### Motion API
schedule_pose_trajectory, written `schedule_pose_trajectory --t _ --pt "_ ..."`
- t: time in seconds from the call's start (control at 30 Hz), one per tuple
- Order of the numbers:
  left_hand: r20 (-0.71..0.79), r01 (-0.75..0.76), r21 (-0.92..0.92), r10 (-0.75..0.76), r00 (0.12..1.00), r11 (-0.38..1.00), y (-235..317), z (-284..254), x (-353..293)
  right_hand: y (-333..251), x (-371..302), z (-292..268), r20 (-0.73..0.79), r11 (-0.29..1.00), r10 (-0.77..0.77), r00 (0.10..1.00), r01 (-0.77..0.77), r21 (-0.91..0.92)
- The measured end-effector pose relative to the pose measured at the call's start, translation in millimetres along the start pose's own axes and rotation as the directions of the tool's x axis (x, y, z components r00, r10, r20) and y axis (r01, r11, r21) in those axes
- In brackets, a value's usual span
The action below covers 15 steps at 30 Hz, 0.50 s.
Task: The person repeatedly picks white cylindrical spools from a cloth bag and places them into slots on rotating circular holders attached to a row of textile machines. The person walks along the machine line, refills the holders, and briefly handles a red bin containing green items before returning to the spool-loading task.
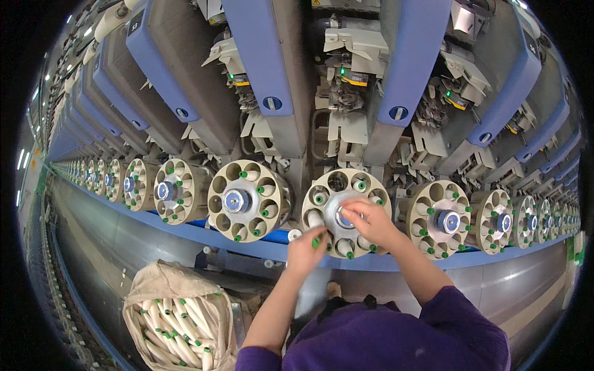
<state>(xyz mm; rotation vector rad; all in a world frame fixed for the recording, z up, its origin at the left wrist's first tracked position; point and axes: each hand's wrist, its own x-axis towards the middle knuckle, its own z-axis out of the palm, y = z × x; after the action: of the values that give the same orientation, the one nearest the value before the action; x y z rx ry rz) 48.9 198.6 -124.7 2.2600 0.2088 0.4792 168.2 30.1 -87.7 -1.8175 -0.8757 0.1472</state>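
A round cream magazine (308, 193) with a ring of pockets faces me at the middle. My left hand (303, 255) is closed around the green end of a white yarn bobbin (314, 219), at the magazine's lower left pocket. Over the hub, my right hand (372, 224) pinches its thumb and fingers together; whatever they hold is too small to make out. That hand partly covers the blue hub and the right-hand pockets. Other green-tipped bobbins (344, 248) sit in pockets around the ring. One top pocket (338, 181) looks dark inside.
Similar magazines (238, 170) run in a row both ways, each below a blue-and-grey machine unit (260, 55). A cloth-lined container (162, 270) full of green-tipped bobbins stands at lower left. A blue rail (396, 263) passes under the magazines.
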Motion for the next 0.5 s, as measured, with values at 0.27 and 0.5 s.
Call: schedule_pose_trajectory --t 0.27,0.5 --pt "0.110 -0.081 -0.012 0.082 0.991 0.997 27.1 -16.5 -81.1 7.4 -16.5 40.4 0.374 0.749 0.554 0.744 -0.641 0.166" --pt "0.090 0.069 -0.091 -0.061 0.994 0.993 12.4 -12.8 -99.3 27.1 -13.9 66.4 0.300 0.837 0.514 0.804 -0.547 0.033"
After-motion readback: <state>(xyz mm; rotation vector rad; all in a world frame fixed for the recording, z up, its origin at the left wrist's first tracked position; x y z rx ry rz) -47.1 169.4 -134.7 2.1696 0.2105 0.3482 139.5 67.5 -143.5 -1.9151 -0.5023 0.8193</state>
